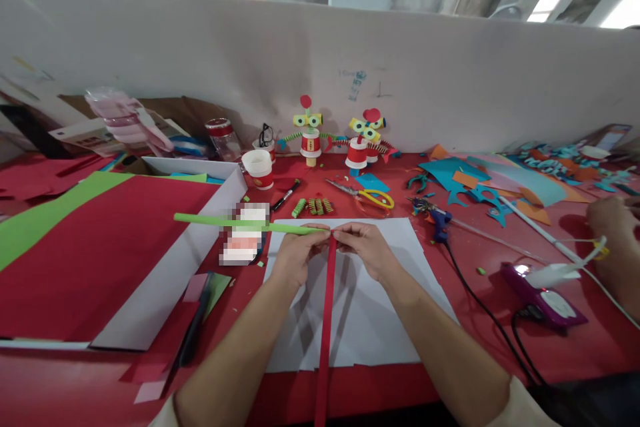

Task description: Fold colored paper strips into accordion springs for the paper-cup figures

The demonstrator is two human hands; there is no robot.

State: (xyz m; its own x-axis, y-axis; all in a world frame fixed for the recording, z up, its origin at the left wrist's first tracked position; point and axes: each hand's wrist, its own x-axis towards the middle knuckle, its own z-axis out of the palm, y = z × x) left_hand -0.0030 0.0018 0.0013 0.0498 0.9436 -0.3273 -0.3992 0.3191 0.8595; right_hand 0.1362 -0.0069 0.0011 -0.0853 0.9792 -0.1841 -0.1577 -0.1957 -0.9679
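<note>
My left hand [296, 255] is closed in a pinch on one end of a light green paper strip [210, 219], which sticks out to the left. A long red paper strip [326, 320] hangs from the fingertips down toward my body, meeting the green one at about a right angle. At that meeting point my right hand [367, 250] pinches the red strip's upper end, its fingertips almost touching the left ones. How the two ends are joined is hidden by the fingers. Beneath both hands lie white paper sheets [395, 320].
Behind stand paper-cup figures [311, 143], a paper cup [258, 170], yellow-handled scissors [367, 195] and folded paper springs [313, 206]. Left is a white box [125, 310] of coloured sheets. Right are a blue glue gun [440, 223], a purple power strip [543, 297] and another person's hand [613, 227].
</note>
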